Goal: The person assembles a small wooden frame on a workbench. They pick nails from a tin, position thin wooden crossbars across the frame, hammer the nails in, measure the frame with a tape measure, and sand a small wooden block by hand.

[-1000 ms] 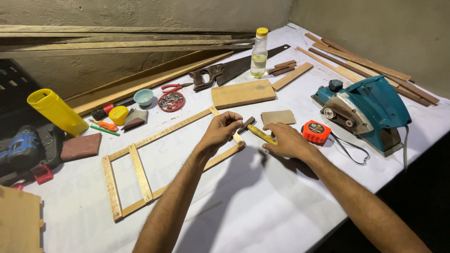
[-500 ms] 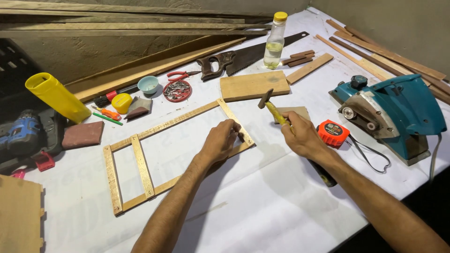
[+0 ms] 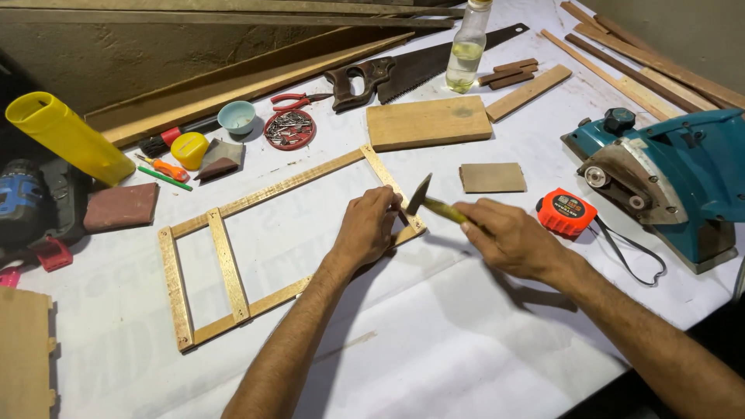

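Note:
A long rectangular frame of thin wooden strips (image 3: 233, 268) lies flat on the white-covered table (image 3: 466, 341). My left hand (image 3: 366, 230) presses on the frame's near right corner, fingertips pinched as if around a small nail that I cannot see clearly. My right hand (image 3: 508, 237) grips a small hammer (image 3: 425, 200) by its yellow handle. The hammer's dark head hovers just above that corner, right beside my left fingertips.
An orange tape measure (image 3: 565, 212) and a teal electric planer (image 3: 671, 174) sit right of my hands. Behind the frame lie a wood block (image 3: 428, 122), a small board (image 3: 492, 178), a round tin of nails (image 3: 289, 129), a handsaw (image 3: 419, 68) and a bottle (image 3: 466, 54). A yellow tube (image 3: 66, 136) and a drill (image 3: 19, 198) are at left.
The hammer head has come down from its raised position to just above the frame corner. My left hand has stayed on that corner. The camera has moved closer.

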